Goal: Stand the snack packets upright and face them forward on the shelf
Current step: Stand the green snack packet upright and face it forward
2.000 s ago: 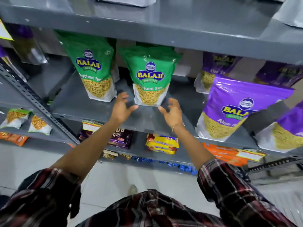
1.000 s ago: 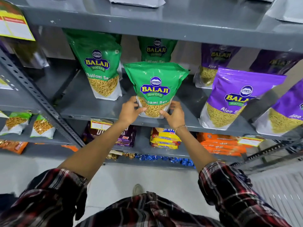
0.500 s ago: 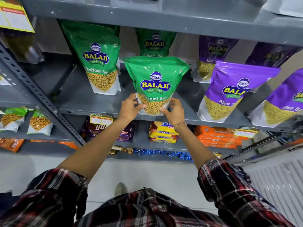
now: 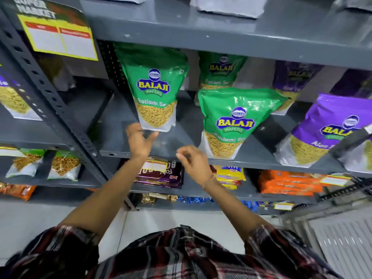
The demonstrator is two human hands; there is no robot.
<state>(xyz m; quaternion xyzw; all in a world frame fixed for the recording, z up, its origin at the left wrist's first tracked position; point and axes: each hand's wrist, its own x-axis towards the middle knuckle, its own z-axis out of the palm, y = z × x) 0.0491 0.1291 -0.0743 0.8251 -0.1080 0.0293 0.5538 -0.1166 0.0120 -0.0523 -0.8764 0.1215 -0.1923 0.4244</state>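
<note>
Two green Balaji Ratlami Sev packets stand upright, labels forward, on the grey shelf. The middle packet stands near the front edge; the left packet stands further back. A third green packet shows behind them. My left hand is open, fingers spread, just below the left packet's bottom corner and close to touching it. My right hand hovers at the shelf's front edge, left of the middle packet, fingers loosely curled and holding nothing.
Purple Aloo Sev packets stand at the right on the same shelf, more behind. A perforated grey upright borders the left. A yellow price sign hangs above. Lower shelves hold biscuit packs and small snack bags.
Both hands have let go of the middle green packet, now standing at the shelf front. They moved left; my left hand now reaches under the left green packet.
</note>
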